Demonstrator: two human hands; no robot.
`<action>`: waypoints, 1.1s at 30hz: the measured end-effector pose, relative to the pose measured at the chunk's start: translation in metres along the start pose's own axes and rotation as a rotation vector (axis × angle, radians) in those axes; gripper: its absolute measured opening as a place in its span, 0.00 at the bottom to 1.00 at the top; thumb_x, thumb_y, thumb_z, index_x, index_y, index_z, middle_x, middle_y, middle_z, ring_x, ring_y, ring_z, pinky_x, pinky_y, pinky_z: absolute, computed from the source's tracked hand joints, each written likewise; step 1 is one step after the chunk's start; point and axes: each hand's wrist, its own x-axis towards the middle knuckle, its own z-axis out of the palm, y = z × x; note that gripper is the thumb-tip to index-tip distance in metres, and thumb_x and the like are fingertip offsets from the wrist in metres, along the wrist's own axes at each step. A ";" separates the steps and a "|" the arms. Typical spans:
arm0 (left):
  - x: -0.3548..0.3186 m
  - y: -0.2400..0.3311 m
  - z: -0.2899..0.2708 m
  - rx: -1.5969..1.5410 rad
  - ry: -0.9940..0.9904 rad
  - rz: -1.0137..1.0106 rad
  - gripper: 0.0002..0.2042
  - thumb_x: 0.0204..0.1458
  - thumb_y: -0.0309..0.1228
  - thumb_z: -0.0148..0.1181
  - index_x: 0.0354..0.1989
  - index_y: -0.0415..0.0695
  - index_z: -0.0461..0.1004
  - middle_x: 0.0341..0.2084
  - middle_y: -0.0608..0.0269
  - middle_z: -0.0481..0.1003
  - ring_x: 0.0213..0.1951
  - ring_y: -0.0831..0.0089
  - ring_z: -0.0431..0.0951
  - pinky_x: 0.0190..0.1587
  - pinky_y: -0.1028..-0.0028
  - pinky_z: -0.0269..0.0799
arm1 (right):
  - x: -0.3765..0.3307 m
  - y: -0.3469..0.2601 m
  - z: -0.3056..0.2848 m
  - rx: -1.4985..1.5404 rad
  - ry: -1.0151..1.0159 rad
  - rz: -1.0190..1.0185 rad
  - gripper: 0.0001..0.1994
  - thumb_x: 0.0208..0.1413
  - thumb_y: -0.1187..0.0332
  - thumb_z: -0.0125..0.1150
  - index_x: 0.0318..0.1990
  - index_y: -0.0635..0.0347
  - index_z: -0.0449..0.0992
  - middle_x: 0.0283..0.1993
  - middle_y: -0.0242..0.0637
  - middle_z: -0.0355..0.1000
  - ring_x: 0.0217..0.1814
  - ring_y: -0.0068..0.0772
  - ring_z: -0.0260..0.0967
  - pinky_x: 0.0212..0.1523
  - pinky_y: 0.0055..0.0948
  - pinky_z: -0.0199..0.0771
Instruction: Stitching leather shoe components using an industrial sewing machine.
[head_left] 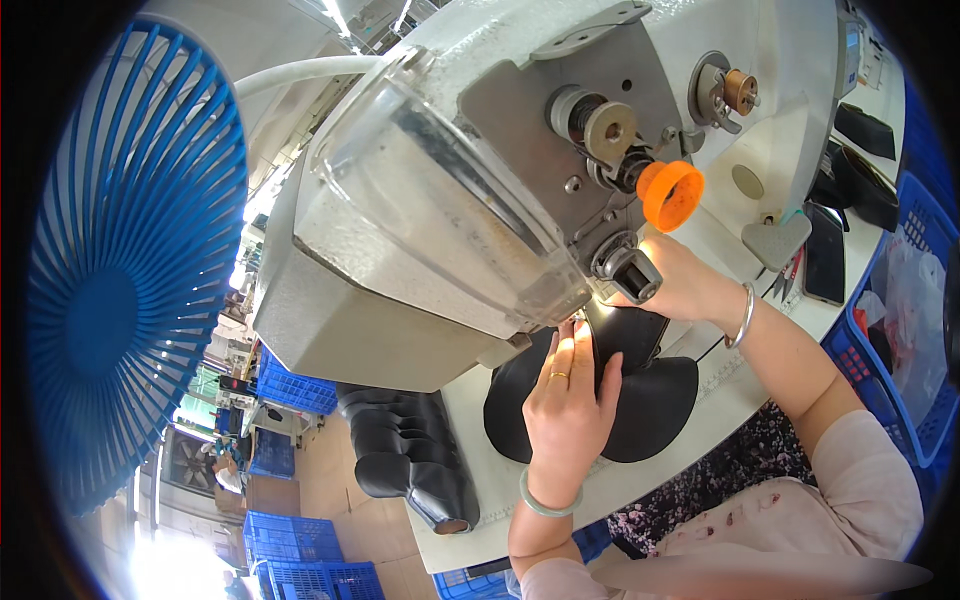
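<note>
Beneath the machine (520, 130), the left hand (572, 405), fingers together and thumb spread away, lies on the black piece (652, 412); the right hand's (680, 285) fingertips hide behind the machine, its grip unclear. Light, even guiding, fingertips clear of the machine, should serve best.

Left of the left hand (570, 410) lies a stack of pieces (410, 450) on the table (495, 492), a fan (130, 280) farther left; the sewing machine (360, 325) stands ahead. Right of the right hand (690, 285) lie scissors (790, 273), then a phone (825, 255); farther right, a basket (903, 425).
</note>
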 end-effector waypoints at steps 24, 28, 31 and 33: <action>-0.062 0.028 0.083 -2.575 -0.315 -0.733 0.15 0.57 0.29 0.55 0.53 0.40 0.68 0.43 0.63 0.74 0.43 0.76 0.74 0.47 0.79 0.71 | -0.044 0.044 0.013 -0.004 0.247 -0.491 0.07 0.57 0.67 0.53 0.40 0.58 0.69 0.30 0.43 0.70 0.24 0.47 0.67 0.26 0.38 0.67; -0.065 0.025 0.084 -1.733 -0.054 -0.741 0.15 0.59 0.30 0.51 0.54 0.40 0.67 0.46 0.61 0.72 0.45 0.73 0.73 0.50 0.75 0.70 | -0.038 0.034 0.013 -0.167 0.244 -0.468 0.09 0.54 0.65 0.58 0.37 0.59 0.69 0.24 0.40 0.69 0.21 0.45 0.67 0.21 0.34 0.64; -0.076 0.017 0.075 -1.384 -0.105 -0.647 0.18 0.61 0.36 0.47 0.57 0.40 0.64 0.49 0.60 0.71 0.48 0.71 0.72 0.53 0.71 0.68 | -0.033 0.038 0.011 -0.161 0.191 -0.450 0.10 0.54 0.62 0.60 0.34 0.58 0.69 0.22 0.39 0.68 0.18 0.43 0.65 0.20 0.34 0.62; -0.082 0.013 0.065 -1.239 -0.137 -0.545 0.21 0.62 0.40 0.45 0.58 0.40 0.62 0.50 0.59 0.70 0.50 0.69 0.71 0.54 0.69 0.68 | -0.033 0.042 0.010 -0.161 0.151 -0.435 0.11 0.54 0.62 0.60 0.34 0.58 0.69 0.21 0.39 0.67 0.18 0.43 0.65 0.20 0.34 0.61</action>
